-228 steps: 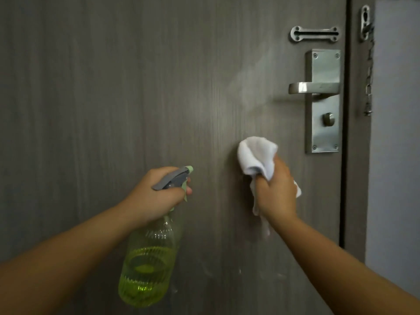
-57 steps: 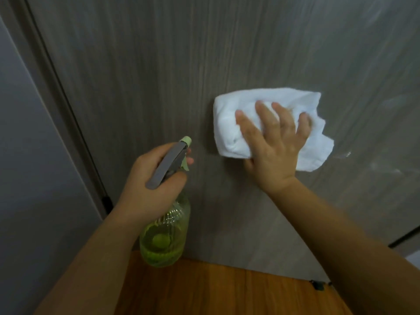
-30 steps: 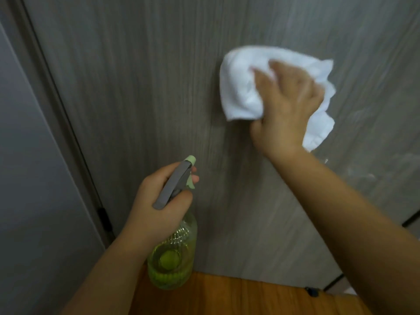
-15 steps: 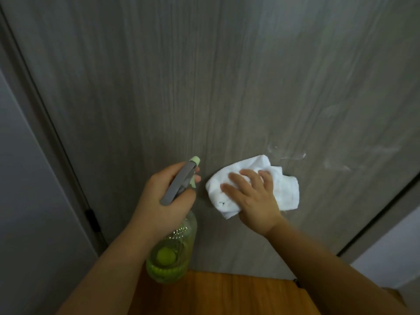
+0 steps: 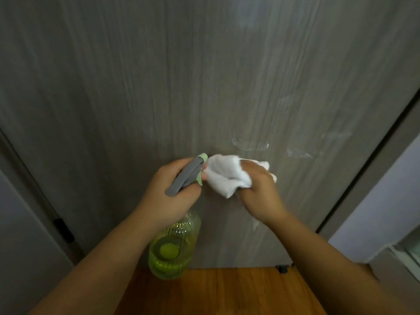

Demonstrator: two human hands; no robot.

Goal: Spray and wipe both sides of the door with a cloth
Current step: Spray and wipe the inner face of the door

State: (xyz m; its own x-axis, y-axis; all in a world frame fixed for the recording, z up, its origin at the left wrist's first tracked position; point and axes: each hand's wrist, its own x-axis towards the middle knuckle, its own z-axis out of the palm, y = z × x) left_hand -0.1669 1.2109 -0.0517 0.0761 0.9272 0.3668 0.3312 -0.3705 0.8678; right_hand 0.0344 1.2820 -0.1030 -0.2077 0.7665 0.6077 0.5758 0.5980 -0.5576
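Observation:
The grey wood-grain door (image 5: 204, 87) fills the view, with wet streaks (image 5: 250, 145) low on its right half. My left hand (image 5: 168, 196) grips a yellow-green spray bottle (image 5: 173, 246) by its grey trigger head (image 5: 185, 176), the nozzle pointing at the door. My right hand (image 5: 259, 194) holds a bunched white cloth (image 5: 225, 176) just in front of the nozzle, low on the door. The cloth's left edge touches the nozzle tip.
A brown wooden floor (image 5: 227, 292) lies below the door. The door frame runs down the left with a black hinge (image 5: 62, 228). At the right are the door's edge, a pale wall (image 5: 375, 212) and a small black stop (image 5: 281, 268) at the bottom corner.
My right hand went from pressing the cloth flat on the door to bunching it in its fingers beside the nozzle. The left hand with the bottle stayed low, nearly still.

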